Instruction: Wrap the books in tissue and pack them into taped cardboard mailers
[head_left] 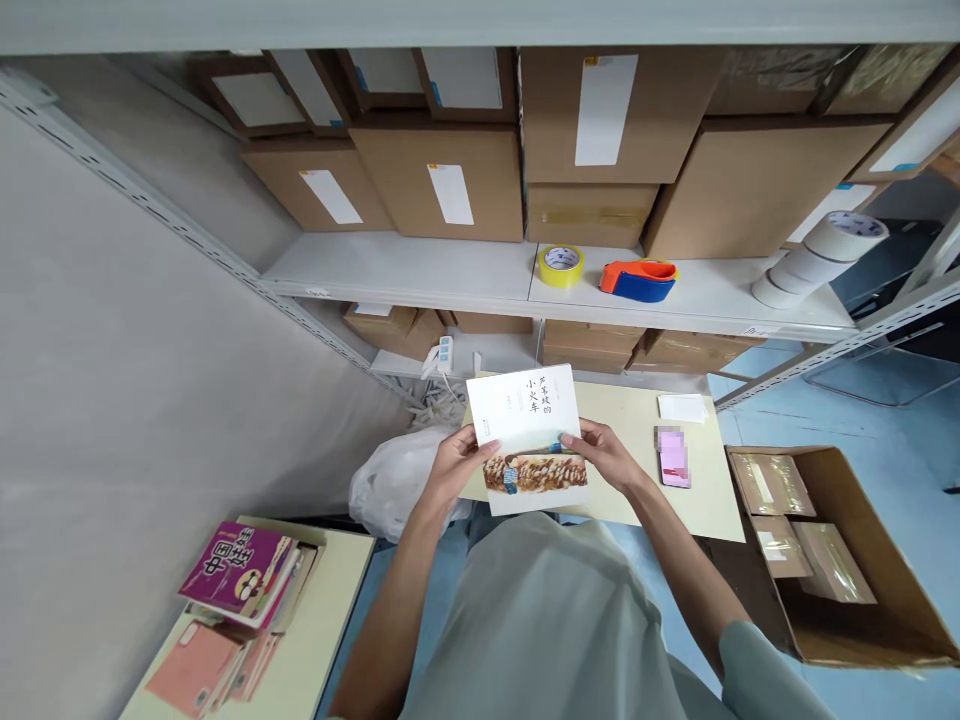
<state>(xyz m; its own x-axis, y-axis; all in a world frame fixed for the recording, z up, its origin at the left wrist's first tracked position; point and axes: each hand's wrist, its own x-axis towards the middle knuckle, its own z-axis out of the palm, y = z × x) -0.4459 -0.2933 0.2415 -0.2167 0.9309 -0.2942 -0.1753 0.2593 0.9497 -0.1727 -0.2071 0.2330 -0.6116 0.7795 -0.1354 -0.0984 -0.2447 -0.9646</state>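
I hold a white book [527, 420] with Chinese lettering and a picture band across its lower cover, upright above a pale yellow table [637, 440]. My left hand [452, 462] grips its left edge, thumb on the cover. My right hand [604, 452] grips the right edge, fingers curled over the picture band. Both hands are closed on the book.
On the table lie a pink phone [673, 458] and a white card [682, 407]. A shelf [420, 268] behind carries cardboard boxes, a yellow tape roll [561, 265], an orange-blue tape dispenser [639, 281] and white rolls [821, 258]. An open carton [840, 560] sits right; stacked books [238, 572] left; a white plastic bag [390, 485].
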